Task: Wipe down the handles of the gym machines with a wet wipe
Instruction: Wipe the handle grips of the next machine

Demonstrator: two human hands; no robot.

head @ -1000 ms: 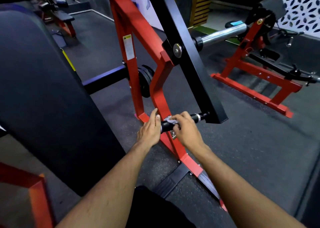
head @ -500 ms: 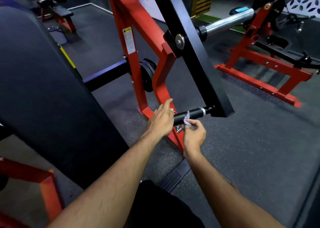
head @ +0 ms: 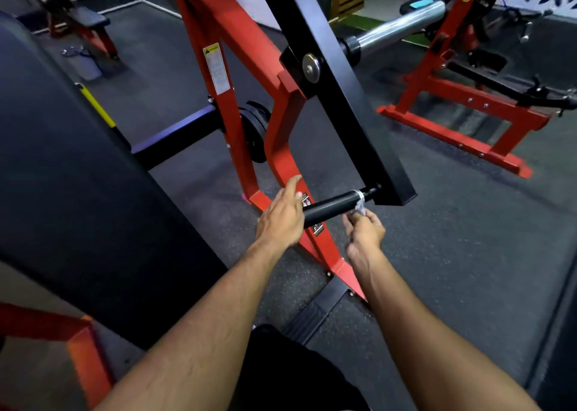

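A short black cylindrical foam-covered handle (head: 332, 204) sticks out sideways from the lower end of a broad black steel lever arm (head: 343, 98), which is pinned to a red painted steel machine frame (head: 249, 54) by a round silver bolt (head: 311, 68). The left hand (head: 282, 217) rests against the free near end of the handle, its fingers mostly straight and lifted, the forefinger pointing up toward the red frame; it grips nothing. The right hand (head: 363, 232) sits just below the handle's far end, its fingertips pinching a small crumpled white wet wipe (head: 359, 206). The wipe touches the handle at the pale ring where the grip meets the lever arm. A chrome weight sleeve (head: 399, 29) runs out from the lever toward the upper right, and black weight plates (head: 254, 136) hang behind the red frame. A large black padded backrest (head: 62, 176) fills the left side. A second red steel machine (head: 452, 123) stands well apart on the dark speckled rubber floor (head: 437, 239). No container shows in the head view.
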